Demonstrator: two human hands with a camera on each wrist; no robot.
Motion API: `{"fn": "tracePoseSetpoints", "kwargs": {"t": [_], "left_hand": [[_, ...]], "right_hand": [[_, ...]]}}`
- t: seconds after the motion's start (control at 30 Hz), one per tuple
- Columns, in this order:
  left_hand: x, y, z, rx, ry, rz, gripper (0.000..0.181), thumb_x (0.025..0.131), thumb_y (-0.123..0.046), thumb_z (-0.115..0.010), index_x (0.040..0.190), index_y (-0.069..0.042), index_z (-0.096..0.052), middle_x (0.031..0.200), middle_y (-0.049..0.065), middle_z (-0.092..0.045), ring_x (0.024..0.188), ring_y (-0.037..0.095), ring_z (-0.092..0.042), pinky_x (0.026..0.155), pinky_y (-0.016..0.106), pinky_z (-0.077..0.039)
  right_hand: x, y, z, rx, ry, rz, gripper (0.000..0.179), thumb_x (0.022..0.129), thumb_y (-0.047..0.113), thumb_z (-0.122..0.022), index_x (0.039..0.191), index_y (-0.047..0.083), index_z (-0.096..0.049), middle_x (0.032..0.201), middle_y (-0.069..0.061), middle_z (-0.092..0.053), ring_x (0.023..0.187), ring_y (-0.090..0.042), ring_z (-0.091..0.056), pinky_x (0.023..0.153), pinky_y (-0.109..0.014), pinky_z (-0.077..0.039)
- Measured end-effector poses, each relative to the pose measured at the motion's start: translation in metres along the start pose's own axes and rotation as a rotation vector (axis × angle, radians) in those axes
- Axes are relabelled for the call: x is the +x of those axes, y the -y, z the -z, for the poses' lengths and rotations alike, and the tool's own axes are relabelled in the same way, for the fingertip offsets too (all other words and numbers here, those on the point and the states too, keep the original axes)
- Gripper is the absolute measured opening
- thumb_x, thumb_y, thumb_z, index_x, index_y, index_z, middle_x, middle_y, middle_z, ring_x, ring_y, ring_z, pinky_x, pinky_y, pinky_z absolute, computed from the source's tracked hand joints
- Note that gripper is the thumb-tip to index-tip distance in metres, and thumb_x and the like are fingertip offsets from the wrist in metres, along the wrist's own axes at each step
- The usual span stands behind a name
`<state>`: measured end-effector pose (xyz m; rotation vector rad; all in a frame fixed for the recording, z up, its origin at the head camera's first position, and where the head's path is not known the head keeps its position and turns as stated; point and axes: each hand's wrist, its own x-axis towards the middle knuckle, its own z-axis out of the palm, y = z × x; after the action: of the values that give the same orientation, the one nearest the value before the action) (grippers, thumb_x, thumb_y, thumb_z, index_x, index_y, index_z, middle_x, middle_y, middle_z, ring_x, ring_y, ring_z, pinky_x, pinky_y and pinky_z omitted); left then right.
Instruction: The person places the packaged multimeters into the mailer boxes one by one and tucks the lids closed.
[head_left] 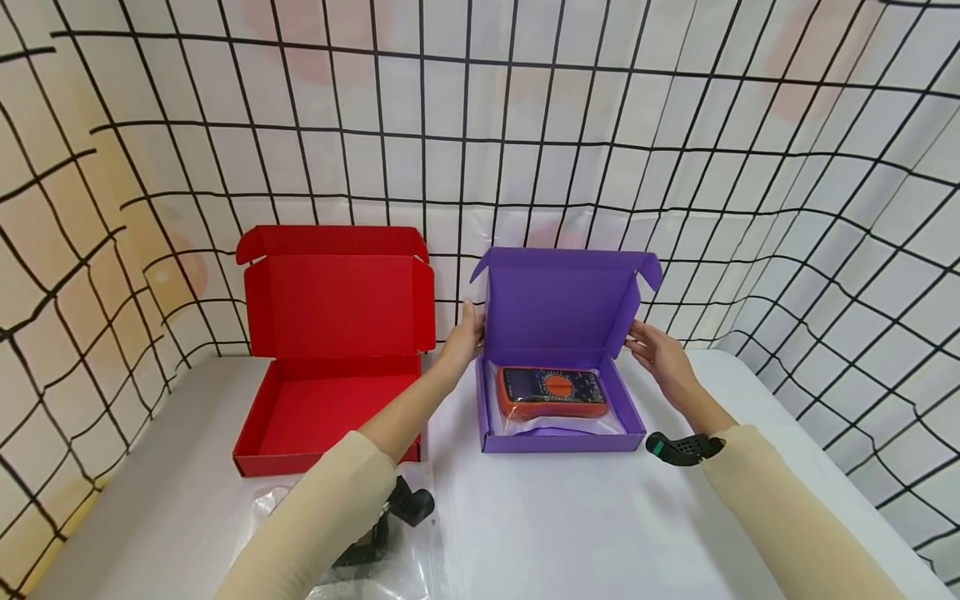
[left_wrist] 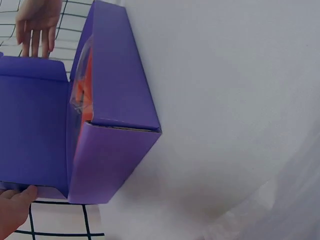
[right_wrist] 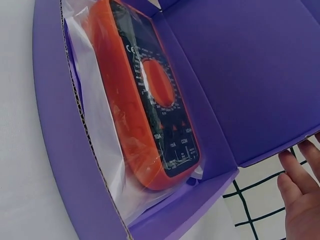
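An open purple cardboard box (head_left: 562, 443) stands on the white table with its lid (head_left: 558, 304) raised. Inside lies an orange and black multimeter (right_wrist: 145, 95) in a clear plastic bag (right_wrist: 102, 100). At the lid's left edge is my left hand (head_left: 463, 337), thumb pointing up; the left wrist view shows its fingertips (left_wrist: 31, 192) right at the side flap. Across from it, my right hand (head_left: 663, 358) touches the lid's right edge with extended fingers (right_wrist: 295, 172). Part of those fingers is hidden behind the lid in the right wrist view.
Left of the purple box stands an open red box (head_left: 337, 304), its lid upright. A clear bag (head_left: 405, 550) with a black item lies in front, partly under my left sleeve. Black wire grid panels (head_left: 465, 133) rise behind and beside the table.
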<state>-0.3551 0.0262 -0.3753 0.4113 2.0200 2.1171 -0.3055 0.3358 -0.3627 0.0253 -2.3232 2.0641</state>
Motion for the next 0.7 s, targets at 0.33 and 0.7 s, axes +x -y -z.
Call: {"fn": "tracePoseSetpoints", "kwargs": {"t": [0.33,0.7], "left_hand": [[-0.006,-0.004,0.004,-0.075,-0.036,0.120,0.074,0.098,-0.050,-0.009,0.139,0.007,-0.031,0.141,0.026,-0.034,0.131,0.034,-0.035,0.107,0.043,-0.030],[-0.033,-0.026,-0.002,-0.096,-0.049,0.148,0.064,0.101,-0.040,-0.015,0.137,0.009,-0.034,0.140,0.026,-0.035,0.131,0.033,-0.035,0.106,0.041,-0.032]], "right_hand": [[-0.003,-0.004,0.007,0.044,0.031,0.015,0.062,0.102,0.036,-0.025,0.140,-0.013,-0.021,0.101,0.020,-0.060,0.096,0.004,-0.057,0.091,-0.014,-0.042],[-0.008,-0.009,0.014,0.026,0.046,0.003,0.070,0.100,0.042,-0.026,0.137,-0.017,-0.022,0.099,0.016,-0.061,0.094,0.003,-0.059,0.091,-0.017,-0.044]]}}
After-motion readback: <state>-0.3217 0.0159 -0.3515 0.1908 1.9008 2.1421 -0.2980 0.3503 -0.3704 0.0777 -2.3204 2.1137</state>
